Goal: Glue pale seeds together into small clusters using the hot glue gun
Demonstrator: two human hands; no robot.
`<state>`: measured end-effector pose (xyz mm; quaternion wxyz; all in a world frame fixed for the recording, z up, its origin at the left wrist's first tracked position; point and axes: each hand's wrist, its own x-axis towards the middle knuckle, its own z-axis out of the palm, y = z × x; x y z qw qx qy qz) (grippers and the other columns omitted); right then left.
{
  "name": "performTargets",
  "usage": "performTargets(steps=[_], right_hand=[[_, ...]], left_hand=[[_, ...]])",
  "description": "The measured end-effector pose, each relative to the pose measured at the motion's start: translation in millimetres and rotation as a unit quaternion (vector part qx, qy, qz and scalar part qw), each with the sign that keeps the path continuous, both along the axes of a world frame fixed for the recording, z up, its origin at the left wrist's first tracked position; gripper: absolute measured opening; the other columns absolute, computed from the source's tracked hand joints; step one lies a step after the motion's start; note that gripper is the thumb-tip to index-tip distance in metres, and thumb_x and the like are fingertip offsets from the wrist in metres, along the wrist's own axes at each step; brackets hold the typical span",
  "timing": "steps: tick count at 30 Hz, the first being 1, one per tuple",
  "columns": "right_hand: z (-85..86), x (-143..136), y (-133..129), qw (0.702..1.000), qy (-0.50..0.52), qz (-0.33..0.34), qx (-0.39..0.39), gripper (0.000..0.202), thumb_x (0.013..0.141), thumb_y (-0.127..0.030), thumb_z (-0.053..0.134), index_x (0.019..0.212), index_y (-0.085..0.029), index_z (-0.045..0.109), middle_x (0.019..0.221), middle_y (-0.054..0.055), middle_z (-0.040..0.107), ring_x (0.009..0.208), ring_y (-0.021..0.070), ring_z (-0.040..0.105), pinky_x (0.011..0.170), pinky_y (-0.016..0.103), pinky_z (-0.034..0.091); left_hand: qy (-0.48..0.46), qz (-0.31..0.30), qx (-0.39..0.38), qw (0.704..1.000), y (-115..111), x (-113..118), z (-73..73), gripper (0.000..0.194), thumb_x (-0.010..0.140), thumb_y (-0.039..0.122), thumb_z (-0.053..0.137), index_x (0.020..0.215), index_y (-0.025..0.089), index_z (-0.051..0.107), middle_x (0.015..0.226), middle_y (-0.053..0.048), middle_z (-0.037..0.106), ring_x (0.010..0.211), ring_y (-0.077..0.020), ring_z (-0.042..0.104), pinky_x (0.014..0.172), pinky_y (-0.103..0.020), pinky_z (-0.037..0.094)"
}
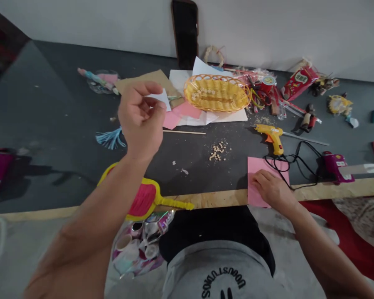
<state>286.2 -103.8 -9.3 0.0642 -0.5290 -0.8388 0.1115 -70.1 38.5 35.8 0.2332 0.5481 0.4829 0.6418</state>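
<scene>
Raised over the table, my left hand (143, 118) pinches a small white piece of paper (162, 99) between thumb and fingers. My right hand (272, 189) is at the table's front edge with its fingers closed on a pink sheet of paper (258, 199), which overhangs the edge. Just behind that sheet lies a yellow glue gun (272, 135), its black cord (299, 155) looping over the paper's corner. Below my left forearm, a yellow-rimmed fan shape with a pink middle (143, 201) rests partly hidden at the edge.
A yellow wicker basket (218, 97) stands on papers at the back, near a phone (185, 33) against the wall. Small beige bits (218, 151) are heaped mid-table. A thin stick (187, 132) and a blue tassel (110, 139) lie left. A purple power strip (338, 168) sits right.
</scene>
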Motion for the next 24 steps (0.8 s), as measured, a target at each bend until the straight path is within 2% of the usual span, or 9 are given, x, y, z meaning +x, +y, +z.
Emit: performTargets(steps=[3, 6, 8, 10, 13, 15, 19, 22, 24], right_hand=[[5.8, 1, 1, 0.997, 0.063, -0.035, -0.019, 0.018, 0.095, -0.02, 0.043, 0.086, -0.021, 0.059, 0.079, 0.006, 0.07, 0.074, 0.0197, 0.067, 0.068, 0.031, 0.052], [15.8, 3, 3, 0.993, 0.097, -0.061, -0.014, 0.016, 0.092, -0.02, 0.043, 0.085, -0.023, 0.058, 0.079, 0.005, 0.07, 0.072, 0.0194, 0.068, 0.066, 0.03, 0.052], [21.4, 5, 4, 0.993, 0.095, -0.068, 0.0, 0.016, 0.092, -0.021, 0.044, 0.084, -0.023, 0.058, 0.078, 0.005, 0.071, 0.072, 0.0195, 0.068, 0.066, 0.03, 0.053], [25.5, 8, 5, 0.993, 0.095, -0.071, 0.014, 0.016, 0.093, -0.023, 0.046, 0.085, -0.024, 0.059, 0.079, 0.006, 0.072, 0.072, 0.0197, 0.069, 0.067, 0.03, 0.054], [31.8, 11, 4, 0.992, 0.098, -0.067, 0.038, 0.017, 0.094, -0.026, 0.048, 0.096, -0.023, 0.064, 0.087, 0.007, 0.075, 0.076, 0.0201, 0.071, 0.068, 0.031, 0.056], [37.5, 13, 3, 0.993, 0.1, -0.041, 0.038, 0.021, 0.094, -0.025, 0.048, 0.105, -0.023, 0.065, 0.09, 0.007, 0.076, 0.077, 0.0191, 0.072, 0.069, 0.031, 0.056], [48.0, 16, 9, 0.995, 0.089, 0.014, 0.039, 0.027, 0.093, -0.017, 0.043, 0.107, -0.021, 0.066, 0.092, 0.007, 0.077, 0.077, 0.0166, 0.071, 0.071, 0.029, 0.055], [52.9, 11, 28, 0.998, 0.037, 0.003, 0.055, 0.031, 0.09, -0.015, 0.041, 0.106, -0.02, 0.068, 0.091, 0.007, 0.077, 0.076, 0.0175, 0.071, 0.069, 0.029, 0.053], [56.7, 3, 44, 0.997, -0.035, -0.021, 0.058, 0.034, 0.088, -0.015, 0.041, 0.106, -0.02, 0.069, 0.086, 0.006, 0.076, 0.074, 0.0192, 0.07, 0.064, 0.029, 0.049]], left_hand=[[0.163, 0.027, 0.048, 0.985, -1, -22, -11.9, 0.025, 0.078, 0.008, 0.069, 0.101, 0.019, 0.068, 0.096, -0.002, 0.064, 0.071, -0.011, 0.054, 0.07, -0.028, 0.047], [0.256, 0.042, 0.098, 0.961, -8, -28, -32.5, 0.021, 0.083, 0.015, 0.064, 0.103, 0.02, 0.068, 0.088, -0.005, 0.064, 0.072, -0.0167, 0.054, 0.071, -0.033, 0.048], [0.26, 0.039, 0.096, 0.96, -13, -25, -43.8, 0.02, 0.085, 0.019, 0.061, 0.104, 0.02, 0.067, 0.09, -0.007, 0.064, 0.079, -0.0204, 0.058, 0.072, -0.034, 0.05], [0.243, 0.043, 0.085, 0.965, -17, -19, -50.2, 0.022, 0.084, 0.022, 0.062, 0.105, 0.021, 0.066, 0.096, -0.009, 0.065, 0.088, -0.0235, 0.06, 0.081, -0.038, 0.05], [0.199, 0.038, 0.073, 0.977, -22, -11, -52.3, 0.024, 0.078, 0.027, 0.071, 0.102, 0.024, 0.068, 0.101, -0.011, 0.066, 0.103, -0.0286, 0.06, 0.098, -0.045, 0.045], [0.189, 0.026, 0.069, 0.979, -24, -7, -52.1, 0.024, 0.076, 0.028, 0.073, 0.099, 0.025, 0.068, 0.104, -0.011, 0.066, 0.108, -0.0301, 0.059, 0.103, -0.046, 0.042], [0.214, 0.017, 0.088, 0.973, -28, 3, -54.0, 0.023, 0.081, 0.027, 0.07, 0.103, 0.024, 0.066, 0.107, -0.01, 0.065, 0.109, -0.0295, 0.059, 0.105, -0.047, 0.04], [0.227, 0.012, 0.093, 0.969, -30, 13, -54.1, 0.025, 0.082, 0.025, 0.066, 0.107, 0.022, 0.065, 0.108, -0.011, 0.065, 0.108, -0.0284, 0.059, 0.103, -0.046, 0.042], [0.221, -0.014, 0.071, 0.973, -30, 21, -50.3, 0.025, 0.081, 0.027, 0.068, 0.105, 0.022, 0.066, 0.108, -0.011, 0.065, 0.108, -0.0284, 0.058, 0.103, -0.046, 0.043]])
